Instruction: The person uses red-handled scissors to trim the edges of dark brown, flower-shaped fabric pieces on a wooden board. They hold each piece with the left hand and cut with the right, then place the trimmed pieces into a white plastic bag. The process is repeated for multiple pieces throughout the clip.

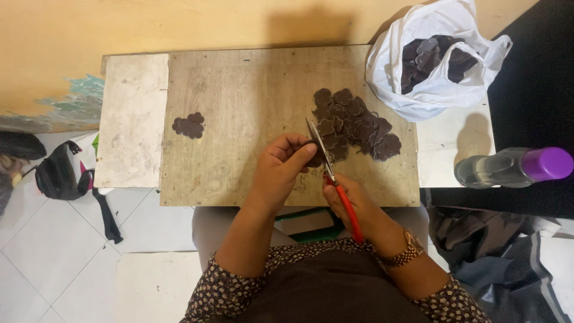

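My left hand (281, 167) pinches a small dark brown flower-shaped piece (315, 159) over the wooden board (251, 96). My right hand (353, 203) grips red-handled scissors (341, 197) whose blades point up and away, right beside that piece. Just beyond the blades lies a heap of dark brown flower-shaped cutouts (356, 122). A small separate cluster of the same cutouts (189, 125) lies on the board's left part.
A white plastic bag (436, 60) with more dark cutouts sits at the board's far right corner. A clear bottle with a purple cap (514, 167) lies at the right. A black bag (57, 173) rests on the tiled floor at left.
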`<state>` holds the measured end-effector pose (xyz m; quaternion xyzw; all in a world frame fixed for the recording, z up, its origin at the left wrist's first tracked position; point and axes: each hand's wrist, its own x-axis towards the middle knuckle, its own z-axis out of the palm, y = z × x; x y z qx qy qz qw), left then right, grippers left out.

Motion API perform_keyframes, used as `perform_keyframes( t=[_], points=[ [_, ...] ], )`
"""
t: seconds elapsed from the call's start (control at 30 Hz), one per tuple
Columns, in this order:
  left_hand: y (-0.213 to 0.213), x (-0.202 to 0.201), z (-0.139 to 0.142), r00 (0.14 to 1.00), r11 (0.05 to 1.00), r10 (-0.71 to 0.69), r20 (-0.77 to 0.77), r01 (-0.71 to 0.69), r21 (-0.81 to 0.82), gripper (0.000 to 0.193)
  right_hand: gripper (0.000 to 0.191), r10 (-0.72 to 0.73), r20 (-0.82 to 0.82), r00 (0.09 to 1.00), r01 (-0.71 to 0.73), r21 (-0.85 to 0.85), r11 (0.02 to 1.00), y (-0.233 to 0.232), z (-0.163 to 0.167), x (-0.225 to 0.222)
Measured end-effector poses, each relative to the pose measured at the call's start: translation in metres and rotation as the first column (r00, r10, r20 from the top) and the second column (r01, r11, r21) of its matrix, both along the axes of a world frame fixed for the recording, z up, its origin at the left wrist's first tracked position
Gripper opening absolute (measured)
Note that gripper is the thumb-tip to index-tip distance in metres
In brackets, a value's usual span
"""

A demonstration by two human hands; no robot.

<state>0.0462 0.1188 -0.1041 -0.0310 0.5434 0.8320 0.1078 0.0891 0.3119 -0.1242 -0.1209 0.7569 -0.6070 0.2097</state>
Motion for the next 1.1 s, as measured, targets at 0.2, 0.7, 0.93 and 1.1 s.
perform_keyframes(
  t=[0.2, 0.7, 0.93, 1.1],
  points=[
    [-0.002, 0.002, 0.0, 1.0, 0.999, 0.014, -0.007, -0.014, -0.045, 0.01, 0.047, 0.012, 0.009, 1.0, -0.011, -0.047, 0.999, -0.002, -0.003, 0.002],
    [-0.013, 0.001, -0.003, 1.0, 0.996, 0.01, -0.021, -0.012, -0.09, 0.01, 0.045, 0.023, -0.015, 1.0, -0.023, -0.023, 0.999, -0.002, -0.012, 0.002],
    [-0.01, 0.001, 0.004, 1.0, 1.0, -0.005, -0.013, 0.005, -0.025, 0.009, 0.044, 0.083, 0.016, 0.996, -0.081, -0.13, 0.988, 0.0, -0.002, 0.002],
    [-0.009, 0.0, 0.001, 0.999, 0.996, -0.045, -0.031, 0.042, -0.083, 0.009, 0.047, 0.123, -0.041, 0.992, -0.128, -0.166, 0.978, 0.002, 0.004, -0.001]
  ],
)
